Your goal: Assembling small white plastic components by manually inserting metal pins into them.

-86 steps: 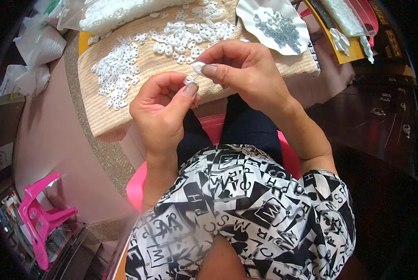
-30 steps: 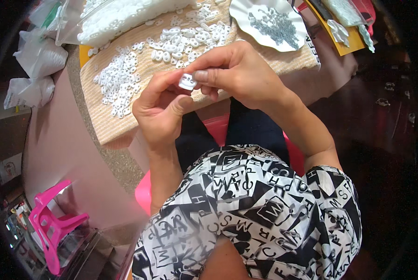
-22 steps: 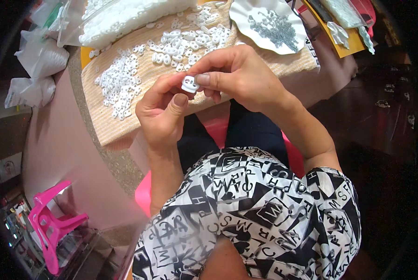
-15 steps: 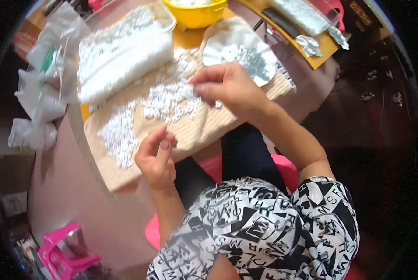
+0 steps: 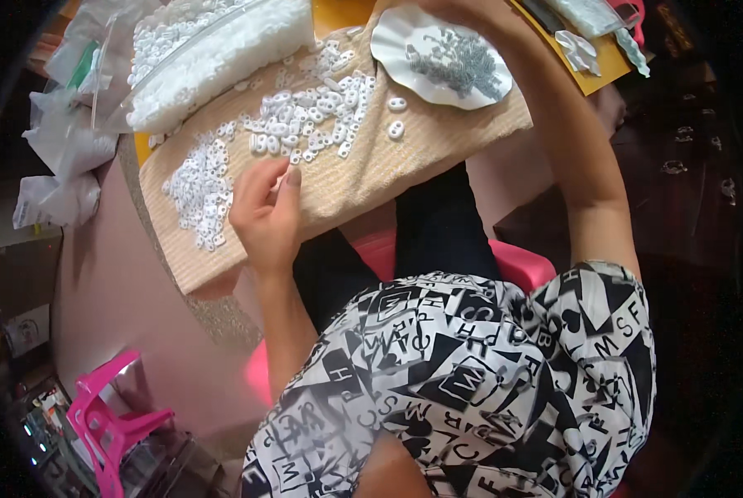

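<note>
My left hand (image 5: pixel 265 207) is over the near edge of the beige towel, thumb and fingers pressed together. What they hold, if anything, is hidden. Just beyond its fingertips lies a loose heap of small white oval pieces (image 5: pixel 282 124) with two holes each. Left of the hand spreads a heap of smaller white pieces (image 5: pixel 201 187). My right arm stretches far forward, and my right hand (image 5: pixel 464 7) is cut off by the top edge, so its fingers do not show. Below it sits a white scalloped dish (image 5: pixel 392 41) with small grey metal parts (image 5: pixel 458 62) in it.
A clear plastic box (image 5: pixel 222 70) full of white pieces stands at the far left of the towel (image 5: pixel 371 178). Two white oval pieces (image 5: pixel 396 129) lie apart near the dish. Plastic bags (image 5: pixel 68 133) hang at left. A pink stool (image 5: pixel 110 415) stands on the floor.
My right hand has moved from above the white pieces forward past the dish to the top edge. My left hand has come closer to the white oval pieces. The view has shifted.
</note>
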Available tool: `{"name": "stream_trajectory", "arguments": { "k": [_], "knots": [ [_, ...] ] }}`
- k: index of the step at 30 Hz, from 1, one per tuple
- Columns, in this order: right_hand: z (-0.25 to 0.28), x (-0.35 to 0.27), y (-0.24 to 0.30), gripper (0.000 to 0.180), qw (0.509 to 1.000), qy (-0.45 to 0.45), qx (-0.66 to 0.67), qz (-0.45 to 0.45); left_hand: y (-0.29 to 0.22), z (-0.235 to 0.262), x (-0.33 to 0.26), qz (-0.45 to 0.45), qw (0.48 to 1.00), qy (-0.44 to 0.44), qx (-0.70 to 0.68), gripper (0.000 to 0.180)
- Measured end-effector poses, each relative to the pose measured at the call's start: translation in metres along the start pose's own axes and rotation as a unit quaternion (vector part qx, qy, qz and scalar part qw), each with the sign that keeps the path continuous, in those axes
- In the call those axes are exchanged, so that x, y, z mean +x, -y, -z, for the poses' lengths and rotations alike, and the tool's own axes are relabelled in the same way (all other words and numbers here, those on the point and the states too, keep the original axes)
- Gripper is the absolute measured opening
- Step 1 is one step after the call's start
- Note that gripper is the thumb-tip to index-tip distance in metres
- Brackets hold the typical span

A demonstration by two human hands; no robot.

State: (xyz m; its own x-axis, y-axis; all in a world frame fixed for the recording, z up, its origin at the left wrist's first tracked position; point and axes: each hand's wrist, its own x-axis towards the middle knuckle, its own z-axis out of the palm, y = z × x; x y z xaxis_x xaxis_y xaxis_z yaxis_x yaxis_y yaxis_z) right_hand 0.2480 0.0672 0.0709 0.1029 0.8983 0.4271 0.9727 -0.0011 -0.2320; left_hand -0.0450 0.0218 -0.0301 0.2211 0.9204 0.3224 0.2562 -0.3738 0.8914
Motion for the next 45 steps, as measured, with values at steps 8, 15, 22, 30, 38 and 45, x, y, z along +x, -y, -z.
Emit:
{"name": "stream_trajectory", "arguments": {
  "k": [8,15,22,30,38,45],
  "knots": [
    [-0.049,-0.061,-0.031,0.016,0.99,0.098,-0.017,0.1,-0.006,-0.039,0.021,-0.167,0.967,0.048,0.185,0.015],
    [-0.05,-0.063,-0.023,0.01,0.991,0.116,-0.025,0.055,-0.003,-0.044,0.033,-0.128,0.957,0.107,0.235,0.015],
    [-0.043,-0.066,-0.018,0.008,0.992,0.09,-0.051,0.064,0.0,-0.038,0.031,-0.131,0.961,0.101,0.221,0.016],
    [-0.032,-0.061,-0.021,0.016,0.995,0.085,0.008,-0.044,-0.013,-0.042,0.038,-0.244,0.945,0.089,0.197,0.015],
    [-0.028,-0.067,-0.013,0.01,0.883,0.064,0.43,-0.175,-0.002,-0.051,0.045,-0.237,0.924,0.146,0.263,0.01],
    [-0.032,-0.069,0.01,0.01,0.664,0.09,0.717,-0.194,0.001,-0.05,0.045,-0.267,0.939,0.11,0.187,0.014]
  ]
}}
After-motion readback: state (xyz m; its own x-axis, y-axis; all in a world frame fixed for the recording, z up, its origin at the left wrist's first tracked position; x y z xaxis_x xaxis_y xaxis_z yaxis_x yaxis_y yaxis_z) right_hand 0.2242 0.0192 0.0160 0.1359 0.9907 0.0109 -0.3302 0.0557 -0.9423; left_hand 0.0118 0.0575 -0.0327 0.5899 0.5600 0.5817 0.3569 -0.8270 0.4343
